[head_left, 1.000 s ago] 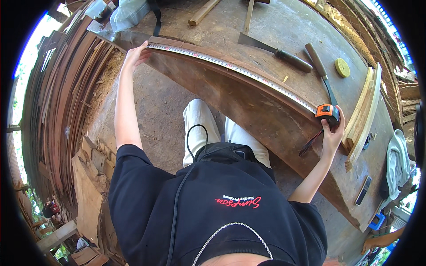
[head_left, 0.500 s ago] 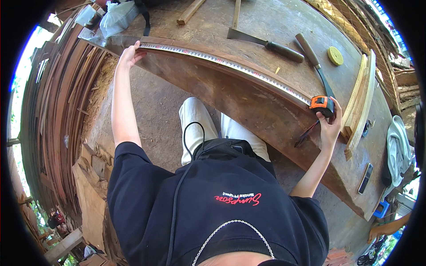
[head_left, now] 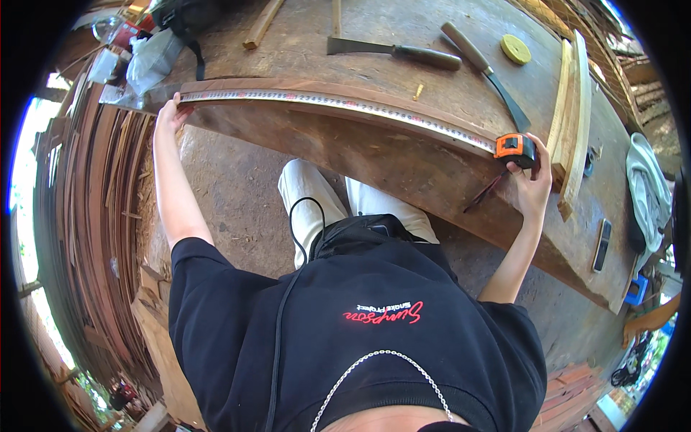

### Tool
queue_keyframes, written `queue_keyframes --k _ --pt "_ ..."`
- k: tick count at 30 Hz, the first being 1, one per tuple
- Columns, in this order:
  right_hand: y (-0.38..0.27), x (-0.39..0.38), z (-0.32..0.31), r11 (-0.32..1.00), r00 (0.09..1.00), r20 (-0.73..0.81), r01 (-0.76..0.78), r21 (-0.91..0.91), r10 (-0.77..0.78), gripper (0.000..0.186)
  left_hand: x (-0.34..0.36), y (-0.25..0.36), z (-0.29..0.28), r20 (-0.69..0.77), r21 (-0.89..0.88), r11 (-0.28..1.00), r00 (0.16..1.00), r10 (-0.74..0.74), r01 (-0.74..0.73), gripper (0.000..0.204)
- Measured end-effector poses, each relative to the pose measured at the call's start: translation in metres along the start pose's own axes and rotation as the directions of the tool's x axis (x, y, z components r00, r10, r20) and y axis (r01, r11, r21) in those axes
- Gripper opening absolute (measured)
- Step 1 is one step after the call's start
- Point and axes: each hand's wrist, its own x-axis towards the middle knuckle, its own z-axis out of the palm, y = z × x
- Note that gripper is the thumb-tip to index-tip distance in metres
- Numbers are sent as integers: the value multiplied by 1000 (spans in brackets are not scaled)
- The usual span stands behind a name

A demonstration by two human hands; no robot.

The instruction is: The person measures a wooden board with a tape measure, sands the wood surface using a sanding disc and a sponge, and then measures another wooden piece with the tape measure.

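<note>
Here, tape measure [head_left: 509,147] (along plank [head_left: 302,87])

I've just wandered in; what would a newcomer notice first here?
Probably the long pale tape blade, stretched along a reddish-brown wooden board from the left hand to the orange-and-black tape measure case in the right hand. Next, perhaps, the round yellow disc at the upper right on the workbench, and the stacked timber strips at the picture's left.

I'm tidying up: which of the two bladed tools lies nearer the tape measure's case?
The rightmost bladed tool: its blade tip points toward the orange tape measure case, whereas the other bladed tool, farther left, points its blade left.
</note>
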Motion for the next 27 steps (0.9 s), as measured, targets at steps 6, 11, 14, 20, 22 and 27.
queue_keyframes --k 6,11,14,20,22,27 --pt "-2 -8 -13 998 1000 2 -31 60 31 60 21 -1 -4 -23 -3 1000 999 -23 23 38" --pt "-1 -23 -28 999 999 -26 -37 30 38 59 48 -10 -16 22 -16 1000 1000 -21 22 38" --pt "9 -30 -36 995 997 -58 -49 87 54 58 62 -3 -36 27 10 1000 1000 15 -16 38" --pt "9 -27 -35 998 989 -131 -66 19 68 58 68 -9 -31 36 -9 1000 999 -28 29 41" --pt "9 -25 -36 998 989 -141 -47 -29 42 57 68 -7 -36 59 -9 1000 998 -14 15 41" --pt "9 -25 -35 999 983 -180 -43 -3 42 57 72 -12 -28 49 17 999 998 -32 31 43"
